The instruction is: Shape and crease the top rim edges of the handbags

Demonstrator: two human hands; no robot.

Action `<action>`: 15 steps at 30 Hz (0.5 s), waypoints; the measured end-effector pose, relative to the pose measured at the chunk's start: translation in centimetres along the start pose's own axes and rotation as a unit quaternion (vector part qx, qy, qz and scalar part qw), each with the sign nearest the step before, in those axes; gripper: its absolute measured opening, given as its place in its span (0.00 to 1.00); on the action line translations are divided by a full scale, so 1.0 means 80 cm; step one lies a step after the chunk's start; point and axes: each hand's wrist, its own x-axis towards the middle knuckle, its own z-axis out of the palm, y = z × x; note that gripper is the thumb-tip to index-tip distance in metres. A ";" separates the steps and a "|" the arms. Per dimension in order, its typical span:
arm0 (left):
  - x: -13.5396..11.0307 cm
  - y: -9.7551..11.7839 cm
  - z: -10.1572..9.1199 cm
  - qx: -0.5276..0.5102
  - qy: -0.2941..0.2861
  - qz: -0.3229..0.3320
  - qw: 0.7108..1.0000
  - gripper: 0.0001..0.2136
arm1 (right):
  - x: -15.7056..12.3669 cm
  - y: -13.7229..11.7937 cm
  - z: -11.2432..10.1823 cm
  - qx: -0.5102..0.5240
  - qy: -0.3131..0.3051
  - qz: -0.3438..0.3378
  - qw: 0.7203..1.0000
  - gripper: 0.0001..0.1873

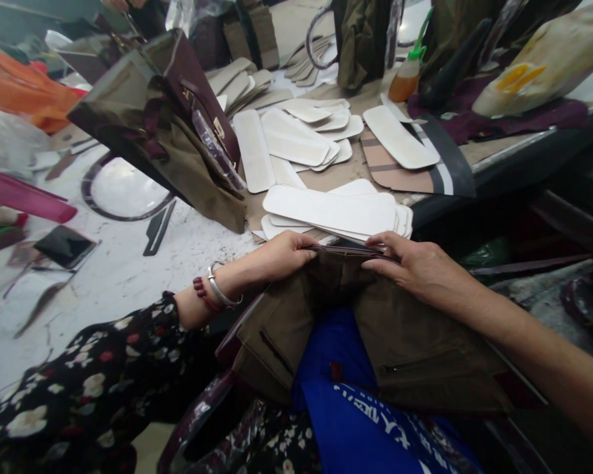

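An olive-brown fabric bag lining (405,336) with a dark maroon rim lies opened in my lap, over a blue apron (346,395). My left hand (281,255) is closed on the lining's far edge at the left, fingers curled over the rim. My right hand (415,263) pinches the same edge at the right, fingers pressed onto it. Just beyond both hands a stack of white oblong stiffener boards (331,209) rests at the table's near edge.
A maroon and olive handbag (163,125) stands on the table at the left. More white boards (296,138), a striped piece (400,172), an orange glue bottle (404,78) and another olive bag (360,46) lie behind. Dark strips and a ring-shaped handle (123,191) sit left.
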 end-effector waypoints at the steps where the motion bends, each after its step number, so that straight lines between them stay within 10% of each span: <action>1: 0.001 0.001 0.000 0.009 0.001 0.011 1.000 0.13 | 0.002 0.001 0.000 -0.003 0.001 -0.008 1.000 0.16; 8: 0.007 0.001 -0.002 0.005 -0.013 0.016 1.000 0.14 | 0.008 -0.010 -0.001 -0.082 -0.024 -0.018 0.996 0.09; 15: 0.009 -0.004 0.000 0.015 -0.013 0.031 0.999 0.14 | -0.003 -0.029 -0.002 -0.243 0.155 -0.136 0.948 0.11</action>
